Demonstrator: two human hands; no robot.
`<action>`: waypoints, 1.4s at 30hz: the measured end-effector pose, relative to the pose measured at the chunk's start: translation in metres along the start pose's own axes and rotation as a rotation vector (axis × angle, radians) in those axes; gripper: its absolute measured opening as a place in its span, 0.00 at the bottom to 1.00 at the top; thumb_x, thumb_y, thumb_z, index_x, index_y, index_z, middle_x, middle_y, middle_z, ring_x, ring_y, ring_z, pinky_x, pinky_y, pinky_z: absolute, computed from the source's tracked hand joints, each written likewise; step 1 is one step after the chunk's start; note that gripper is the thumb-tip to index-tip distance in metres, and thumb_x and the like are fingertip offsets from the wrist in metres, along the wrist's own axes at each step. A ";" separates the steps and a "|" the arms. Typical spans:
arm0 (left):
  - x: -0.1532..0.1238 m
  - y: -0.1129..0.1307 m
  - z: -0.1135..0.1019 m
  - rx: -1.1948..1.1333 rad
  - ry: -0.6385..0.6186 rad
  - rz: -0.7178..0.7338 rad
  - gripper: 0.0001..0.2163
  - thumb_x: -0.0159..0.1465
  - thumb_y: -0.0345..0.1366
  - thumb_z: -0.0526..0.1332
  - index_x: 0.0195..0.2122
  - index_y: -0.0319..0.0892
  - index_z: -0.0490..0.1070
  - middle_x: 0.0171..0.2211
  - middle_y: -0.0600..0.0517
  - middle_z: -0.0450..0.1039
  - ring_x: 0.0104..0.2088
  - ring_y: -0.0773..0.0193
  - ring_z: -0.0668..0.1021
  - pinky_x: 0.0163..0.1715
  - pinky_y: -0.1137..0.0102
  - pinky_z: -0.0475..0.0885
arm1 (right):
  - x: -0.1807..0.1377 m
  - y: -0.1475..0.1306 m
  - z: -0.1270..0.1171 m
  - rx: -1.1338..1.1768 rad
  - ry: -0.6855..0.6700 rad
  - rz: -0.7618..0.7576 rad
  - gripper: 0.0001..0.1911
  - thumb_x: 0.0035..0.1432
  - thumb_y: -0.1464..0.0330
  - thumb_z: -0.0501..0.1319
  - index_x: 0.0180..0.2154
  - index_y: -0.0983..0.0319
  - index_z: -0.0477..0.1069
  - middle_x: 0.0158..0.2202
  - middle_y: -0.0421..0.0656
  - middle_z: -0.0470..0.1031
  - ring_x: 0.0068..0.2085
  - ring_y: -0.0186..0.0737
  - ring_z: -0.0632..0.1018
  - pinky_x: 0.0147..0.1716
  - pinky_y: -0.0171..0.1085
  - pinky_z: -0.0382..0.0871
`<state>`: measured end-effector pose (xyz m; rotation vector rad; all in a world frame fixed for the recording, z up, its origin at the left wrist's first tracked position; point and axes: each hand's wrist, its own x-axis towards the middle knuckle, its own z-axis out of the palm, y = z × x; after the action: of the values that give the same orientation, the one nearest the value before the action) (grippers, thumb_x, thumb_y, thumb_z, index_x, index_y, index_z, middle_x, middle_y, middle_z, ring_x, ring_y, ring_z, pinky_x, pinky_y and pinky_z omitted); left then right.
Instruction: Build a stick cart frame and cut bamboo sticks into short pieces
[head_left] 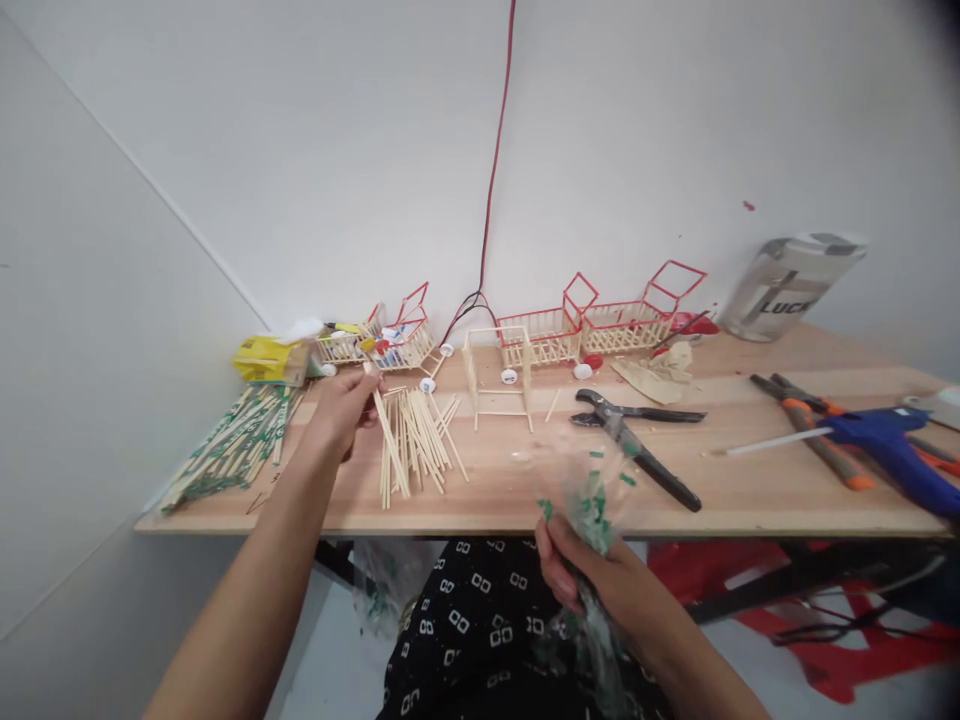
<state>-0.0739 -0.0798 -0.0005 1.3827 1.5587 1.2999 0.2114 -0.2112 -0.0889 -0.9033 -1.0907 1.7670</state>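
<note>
My left hand [346, 408] is closed around the upper end of pale wooden chopsticks [391, 445], over the left side of a loose pile of bare chopsticks [421, 430]. Whether it grips one stick or two is hard to tell. Crumpled clear plastic wrappers [596, 505] with green print are bunched in my right hand [570, 562], just in front of the table edge. Left of the pile lie several chopsticks still in green-printed wrappers [236, 435]. A small open frame of glued sticks [499, 410] stands behind and right of the pile.
Small stick-built carts with red edges [540, 340] line the wall. Black-handled cutters [637, 440], orange-handled pliers [821, 435] and a blue glue gun [892, 440] lie on the right. A grey-white bag [791, 290] leans at the back right. A yellow packet [270, 358] sits back left.
</note>
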 end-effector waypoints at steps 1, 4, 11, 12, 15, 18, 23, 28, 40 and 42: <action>0.006 -0.005 0.000 0.074 -0.015 -0.022 0.13 0.56 0.46 0.60 0.24 0.40 0.67 0.13 0.59 0.56 0.13 0.71 0.62 0.15 0.77 0.56 | 0.001 -0.001 0.000 0.058 0.004 -0.027 0.20 0.60 0.53 0.58 0.27 0.62 0.67 0.16 0.35 0.64 0.19 0.29 0.63 0.19 0.30 0.54; 0.017 -0.016 0.005 0.198 -0.026 -0.048 0.13 0.54 0.44 0.62 0.22 0.39 0.68 0.12 0.57 0.59 0.13 0.68 0.64 0.16 0.74 0.59 | 0.004 -0.003 -0.001 0.226 0.063 -0.047 0.16 0.57 0.56 0.63 0.29 0.63 0.71 0.23 0.39 0.72 0.25 0.32 0.72 0.27 0.31 0.66; -0.001 -0.008 0.015 0.414 0.135 0.148 0.14 0.57 0.42 0.61 0.41 0.39 0.72 0.27 0.51 0.71 0.30 0.60 0.73 0.31 0.69 0.65 | 0.007 -0.004 -0.006 0.483 0.174 0.011 0.10 0.54 0.60 0.67 0.31 0.61 0.76 0.36 0.42 0.79 0.40 0.39 0.79 0.41 0.36 0.72; -0.014 -0.003 0.021 0.460 0.138 0.229 0.15 0.58 0.43 0.60 0.42 0.39 0.72 0.29 0.50 0.72 0.31 0.60 0.73 0.33 0.69 0.65 | 0.008 -0.004 -0.005 0.489 0.189 -0.009 0.10 0.55 0.60 0.67 0.30 0.60 0.76 0.39 0.43 0.79 0.43 0.40 0.78 0.43 0.37 0.72; -0.067 0.014 0.049 0.369 -0.091 0.326 0.12 0.63 0.43 0.55 0.36 0.40 0.71 0.30 0.51 0.73 0.32 0.62 0.74 0.34 0.69 0.66 | 0.008 -0.005 -0.002 0.472 0.211 -0.083 0.10 0.55 0.59 0.66 0.29 0.60 0.75 0.48 0.44 0.77 0.54 0.46 0.73 0.51 0.42 0.69; -0.125 0.023 0.086 0.200 -0.427 0.221 0.09 0.62 0.41 0.58 0.34 0.41 0.72 0.33 0.51 0.75 0.34 0.62 0.75 0.36 0.70 0.69 | 0.005 -0.010 0.006 0.447 0.198 -0.092 0.13 0.55 0.57 0.64 0.37 0.58 0.78 0.54 0.44 0.74 0.58 0.49 0.70 0.57 0.47 0.63; -0.169 0.015 0.126 0.002 -0.623 0.137 0.29 0.52 0.41 0.69 0.55 0.41 0.67 0.54 0.44 0.70 0.54 0.53 0.71 0.55 0.61 0.63 | -0.008 -0.022 0.018 0.271 0.306 -0.075 0.27 0.51 0.50 0.64 0.50 0.56 0.74 0.57 0.45 0.71 0.61 0.49 0.66 0.62 0.47 0.54; -0.165 0.009 0.125 -0.078 -0.752 0.042 0.22 0.53 0.33 0.67 0.51 0.40 0.72 0.48 0.45 0.74 0.55 0.49 0.70 0.57 0.59 0.61 | -0.011 -0.018 0.019 0.167 0.299 -0.068 0.24 0.55 0.51 0.62 0.51 0.54 0.74 0.57 0.42 0.71 0.62 0.44 0.65 0.63 0.43 0.49; -0.164 0.010 0.132 -0.764 -0.851 -0.345 0.14 0.55 0.29 0.65 0.43 0.40 0.69 0.27 0.53 0.71 0.25 0.67 0.73 0.29 0.72 0.69 | -0.001 -0.023 0.015 -0.022 0.194 -0.010 0.26 0.55 0.49 0.60 0.49 0.57 0.74 0.31 0.43 0.78 0.23 0.37 0.73 0.23 0.36 0.67; -0.160 0.012 0.129 -0.756 -0.819 -0.369 0.08 0.56 0.34 0.66 0.35 0.38 0.70 0.23 0.53 0.69 0.24 0.67 0.72 0.26 0.73 0.67 | 0.000 -0.023 0.013 -0.050 0.158 -0.036 0.26 0.56 0.49 0.60 0.50 0.58 0.73 0.29 0.42 0.77 0.20 0.34 0.69 0.22 0.35 0.65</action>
<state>0.0833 -0.2052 -0.0452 0.8837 0.6081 0.7865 0.2066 -0.2094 -0.0630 -1.0292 -1.0465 1.6159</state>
